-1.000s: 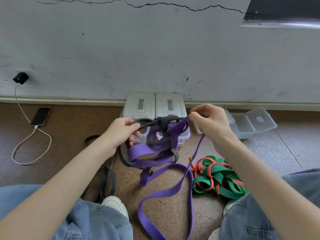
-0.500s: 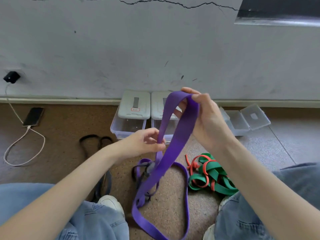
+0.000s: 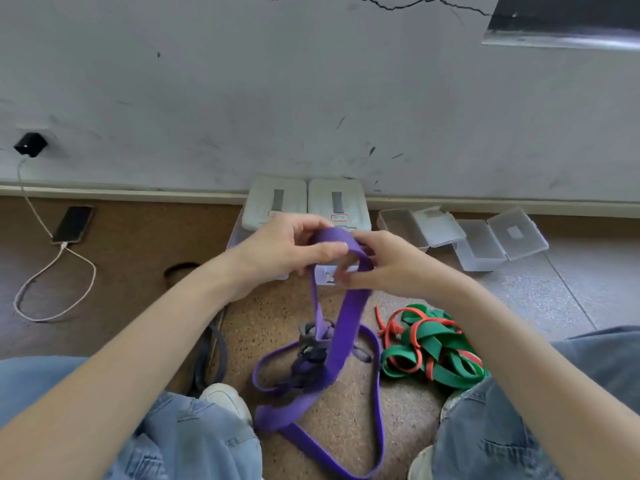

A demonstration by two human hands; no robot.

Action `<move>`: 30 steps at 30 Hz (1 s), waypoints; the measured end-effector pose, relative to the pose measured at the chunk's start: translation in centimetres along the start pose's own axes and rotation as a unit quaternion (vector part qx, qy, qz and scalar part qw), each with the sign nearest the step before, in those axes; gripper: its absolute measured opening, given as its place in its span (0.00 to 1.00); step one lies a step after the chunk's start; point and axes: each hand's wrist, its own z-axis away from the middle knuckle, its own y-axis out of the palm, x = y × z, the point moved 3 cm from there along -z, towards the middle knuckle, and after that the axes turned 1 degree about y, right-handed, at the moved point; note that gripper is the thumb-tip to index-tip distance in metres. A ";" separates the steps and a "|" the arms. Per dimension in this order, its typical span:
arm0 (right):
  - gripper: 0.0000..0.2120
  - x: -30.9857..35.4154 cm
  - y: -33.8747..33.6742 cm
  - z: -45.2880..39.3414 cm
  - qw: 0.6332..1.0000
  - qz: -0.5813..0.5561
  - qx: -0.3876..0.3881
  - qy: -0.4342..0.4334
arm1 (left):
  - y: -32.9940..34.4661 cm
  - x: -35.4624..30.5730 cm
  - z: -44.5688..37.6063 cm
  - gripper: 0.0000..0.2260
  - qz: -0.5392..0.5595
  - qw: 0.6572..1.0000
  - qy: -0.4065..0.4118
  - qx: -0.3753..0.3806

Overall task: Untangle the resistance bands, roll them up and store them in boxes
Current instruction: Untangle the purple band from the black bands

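Head view, person seated on floor (image 3: 346, 427), knees in jeans at lower left and right.

Left hand (image 3: 287, 249): raised at frame centre, fingers closed on the top fold of the purple band (image 3: 341, 327), thumb pressed flat across its upper face. Right hand (image 3: 391, 268): just beside the left, at its 3 o'clock, fingers curled around the same fold from the other side, pinching it. The two hands nearly touch.

Purple band: top loop held between both hands; two strands hang toward 6 o'clock. Lower part lies on the floor between the knees in loose loops. A dark grey band (image 3: 311, 344) is knotted around it near floor level; detail blurred.

Green and red bands (image 3: 433, 348): tangled pile on the floor at 4 o'clock from the hands, just beside the right knee, apart from the purple loops.

Black band (image 3: 211, 355): on the floor at 7 o'clock, partly hidden behind the left forearm.

Boxes: two lidded boxes (image 3: 304, 202) side by side against the wall at 12 o'clock, partly hidden by the hands. Two open clear boxes (image 3: 481, 237) at 2 o'clock, lids flipped back.

Phone (image 3: 72, 224) at 9 o'clock on its cable, which runs to a charger (image 3: 30, 144) on the wall.
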 end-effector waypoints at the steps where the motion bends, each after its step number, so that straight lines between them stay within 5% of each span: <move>1: 0.11 -0.2 -0.4 0.1 1.000 -0.013 -0.025 0.005 | -0.3 0.3 0.0 0.09 0.002 1.000 -0.012 -0.011; 7: 0.16 1.0 -1.7 0.7 0.956 -0.280 -0.032 -0.077 | 1.9 3.4 0.3 0.18 -0.067 0.993 -0.070 0.072; 10: 0.15 1.2 -2.1 0.7 0.884 -0.451 -0.066 -0.098 | 3.9 4.7 0.5 0.13 0.009 0.996 -0.068 0.065; 13: 0.14 0.4 -3.3 1.0 0.805 -0.571 -0.132 -0.098 | 3.3 5.8 0.6 0.10 -0.048 0.996 -0.064 0.039; 15: 0.12 -0.4 -4.1 1.2 0.792 -0.581 -0.172 -0.070 | 2.2 5.5 0.5 0.05 -0.086 0.994 -0.066 0.006; 18: 0.09 -1.6 -4.6 1.3 0.870 -0.448 -0.203 0.017 | -1.2 1.8 0.0 0.07 -0.036 0.991 0.047 -0.121; 21: 0.08 -1.6 -3.7 1.2 0.935 -0.326 -0.133 0.035 | -3.7 -1.2 0.1 0.11 0.013 0.979 0.142 -0.147; 23: 0.09 -1.8 -2.8 1.0 0.979 -0.167 -0.095 0.067 | -2.9 0.0 0.2 0.09 -0.139 0.985 0.038 -0.095; 26: 0.39 -3.2 -2.4 1.0 0.973 0.140 -0.034 0.179 | -0.8 3.1 0.6 0.02 -0.331 0.936 -0.122 0.019; 28: 0.49 -2.8 -2.1 1.1 0.973 0.189 -0.037 0.127 | 0.3 3.0 0.5 0.02 -0.317 0.939 -0.113 0.064; 30: 0.47 -2.0 -0.8 1.1 0.988 0.146 0.035 0.041 | 1.1 2.4 0.0 0.03 -0.326 0.938 -0.080 0.082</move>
